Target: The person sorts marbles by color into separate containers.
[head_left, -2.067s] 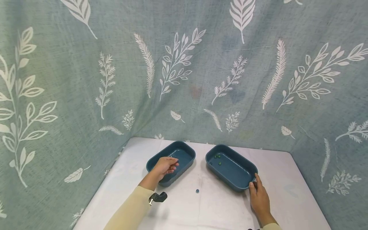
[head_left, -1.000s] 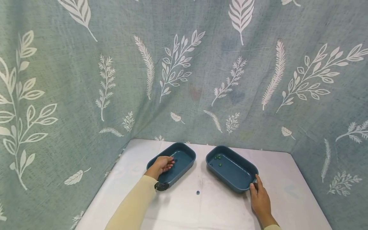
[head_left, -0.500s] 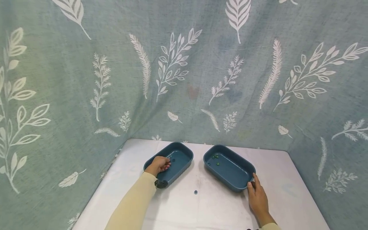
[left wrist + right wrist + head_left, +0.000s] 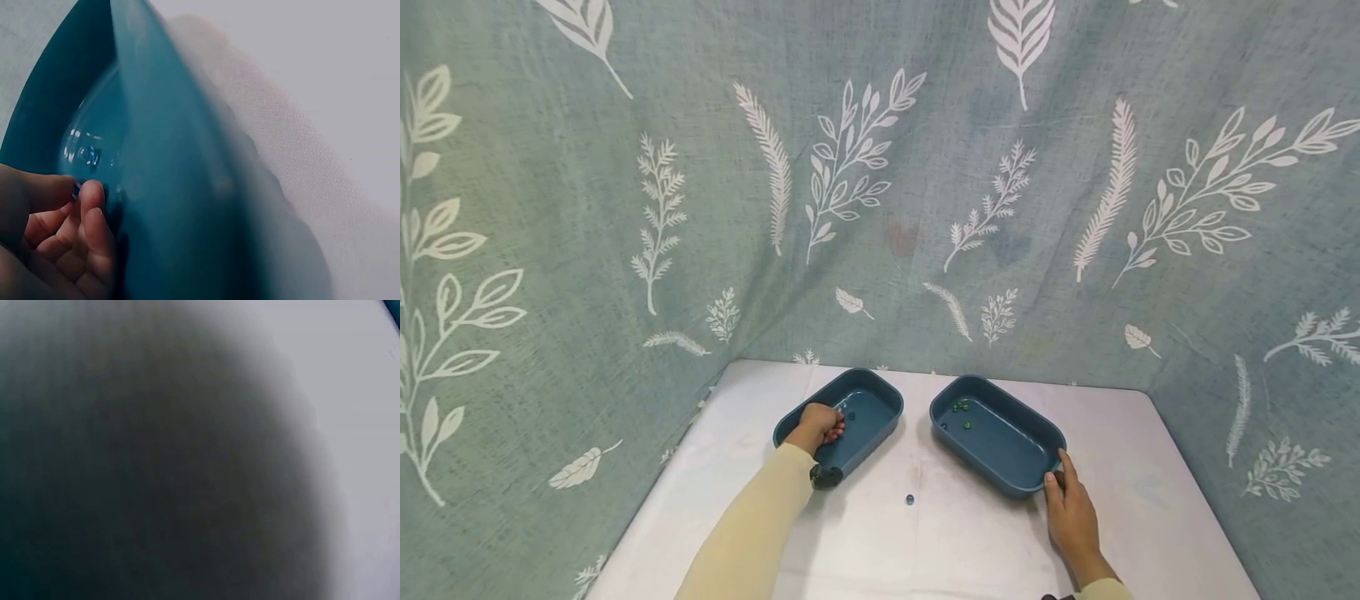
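Two dark blue oblong trays stand on a white cloth in the head view. Inside the left tray point(image 4: 880, 425), my left hand point(image 4: 820, 423) is lowered towards the floor of it. Thumb and forefinger pinch a small blue glass marble point(image 4: 77, 189), seen in the left wrist view. Another blue marble point(image 4: 89, 155) lies on the tray floor just beyond the fingertips. My right hand point(image 4: 1072, 517) holds the near right corner of the right tray point(image 4: 1000, 433), thumb and forefinger at its rim. Several green marbles point(image 4: 967, 425) and a blue one point(image 4: 943, 426) lie in that tray.
A single blue marble point(image 4: 910, 499) lies on the white cloth point(image 4: 880, 550) between the trays, nearer to me. Grey-green leaf-patterned curtains point(image 4: 895, 200) enclose the table at the back and sides. The right wrist view is mostly a dark blur.
My left hand has reached lower into the left tray, from above its middle towards its near left part, with the fingers bent down. The right hand stays at its tray corner.
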### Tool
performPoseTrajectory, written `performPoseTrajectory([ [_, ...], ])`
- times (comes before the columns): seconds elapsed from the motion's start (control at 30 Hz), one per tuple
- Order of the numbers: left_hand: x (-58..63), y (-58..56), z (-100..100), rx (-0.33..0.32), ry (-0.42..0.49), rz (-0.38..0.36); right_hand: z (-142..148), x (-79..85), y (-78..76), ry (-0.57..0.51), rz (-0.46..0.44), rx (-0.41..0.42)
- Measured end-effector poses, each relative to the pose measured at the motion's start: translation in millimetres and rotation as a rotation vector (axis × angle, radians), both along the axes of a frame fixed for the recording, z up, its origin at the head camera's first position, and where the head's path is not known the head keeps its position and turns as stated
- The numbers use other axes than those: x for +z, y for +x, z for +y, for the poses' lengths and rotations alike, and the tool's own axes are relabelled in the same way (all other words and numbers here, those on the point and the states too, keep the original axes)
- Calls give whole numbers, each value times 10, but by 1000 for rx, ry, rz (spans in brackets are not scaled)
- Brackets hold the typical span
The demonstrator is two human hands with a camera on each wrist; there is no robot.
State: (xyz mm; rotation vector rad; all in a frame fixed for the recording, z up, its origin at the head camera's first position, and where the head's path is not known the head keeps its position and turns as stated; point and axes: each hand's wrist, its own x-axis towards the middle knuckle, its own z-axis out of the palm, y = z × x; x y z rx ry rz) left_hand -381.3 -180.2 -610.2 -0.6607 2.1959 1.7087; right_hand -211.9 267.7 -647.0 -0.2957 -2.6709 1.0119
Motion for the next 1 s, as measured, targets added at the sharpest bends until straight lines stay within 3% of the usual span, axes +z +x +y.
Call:
performPoseTrajectory([
  [0.2, -25, -16, 2, 21, -41, 1, -1, -5, -3, -4, 14, 11],
  [0.5, 1, 18, -32, -9, 10, 49, 5, -10, -5, 1, 31, 7],
  [0.7, 256, 156, 1, -48, 25, 146, 3, -4, 5, -3, 14, 13],
  [0.9, 579, 424, 127, -116, 75, 230, 6, 7, 18, -7, 2, 14],
  [1.0, 664, 558, 170, -153, 84, 250, -3, 25, 14, -9, -6, 18],
])
